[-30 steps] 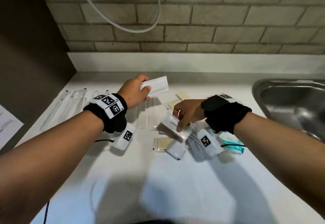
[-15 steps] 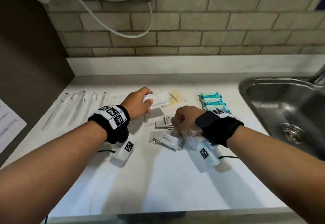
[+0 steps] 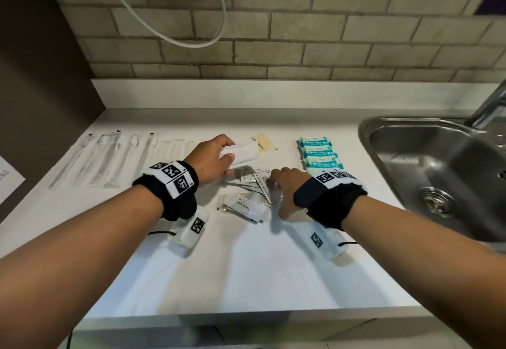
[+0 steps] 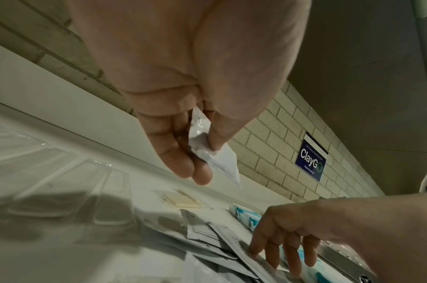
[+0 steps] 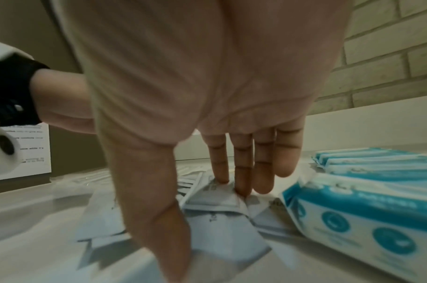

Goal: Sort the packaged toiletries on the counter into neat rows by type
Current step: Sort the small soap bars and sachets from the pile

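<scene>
My left hand [image 3: 228, 152] pinches a white packet [image 3: 242, 152] between thumb and fingers just above the counter; the left wrist view shows the packet [image 4: 214, 157] clamped under the thumb. My right hand [image 3: 273, 184] lies with straight fingers [image 5: 241, 172] pressing on a loose pile of flat grey-white sachets [image 3: 253, 181]. A white toothpaste packet [image 3: 245, 206] lies in front of that pile. Teal wipe packs [image 3: 319, 154] form a row to the right, next to my right hand. Clear-wrapped long items [image 3: 109, 159] lie side by side at the left.
Two beige flat packets [image 3: 264, 142] lie behind the held packet. A steel sink [image 3: 438, 170] with a tap [image 3: 490, 107] bounds the counter on the right. A dark wall with a paper sheet [image 3: 8, 181] stands at the left. The counter's front edge [image 3: 246, 318] is near.
My right hand has let go of the sachet it held a second ago and now presses flat on the pile. The left hand has kept the white packet and sunk slightly.
</scene>
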Tool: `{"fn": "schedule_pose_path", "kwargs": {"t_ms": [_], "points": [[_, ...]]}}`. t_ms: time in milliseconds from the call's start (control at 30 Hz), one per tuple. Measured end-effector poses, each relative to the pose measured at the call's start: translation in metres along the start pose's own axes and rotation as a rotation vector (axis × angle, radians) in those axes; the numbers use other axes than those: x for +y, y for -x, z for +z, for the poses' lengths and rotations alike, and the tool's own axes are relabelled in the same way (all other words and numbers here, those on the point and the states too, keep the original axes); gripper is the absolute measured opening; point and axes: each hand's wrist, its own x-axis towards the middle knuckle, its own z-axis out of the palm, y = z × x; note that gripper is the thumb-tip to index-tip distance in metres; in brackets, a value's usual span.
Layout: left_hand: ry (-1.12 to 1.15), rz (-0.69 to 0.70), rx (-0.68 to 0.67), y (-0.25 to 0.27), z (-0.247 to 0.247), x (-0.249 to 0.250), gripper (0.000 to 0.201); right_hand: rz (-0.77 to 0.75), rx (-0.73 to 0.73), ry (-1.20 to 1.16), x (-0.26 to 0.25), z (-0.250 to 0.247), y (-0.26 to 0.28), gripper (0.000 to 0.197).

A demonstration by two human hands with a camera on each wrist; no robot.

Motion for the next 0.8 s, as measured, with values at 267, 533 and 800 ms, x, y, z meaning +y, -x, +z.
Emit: {"fn": "schedule_pose_path", "kwargs": {"t_ms": [267,533,800], "points": [[-0.038,0.140,0.029,0.004,-0.010,0.005,0.007,0.061,0.002,-0.082,-0.009,-0.013,-0.011,0.044],[-0.010,0.257,-0.091,-0.006,-0.021,-0.001,0.028,0.175,0.026,-0.166,-0.017,-0.017,-0.026,0.035],[-0.023,0.320,-0.168,-0.012,-0.028,-0.015,0.021,0.265,0.000,-0.407,-0.012,-0.018,-0.031,0.064]]}}
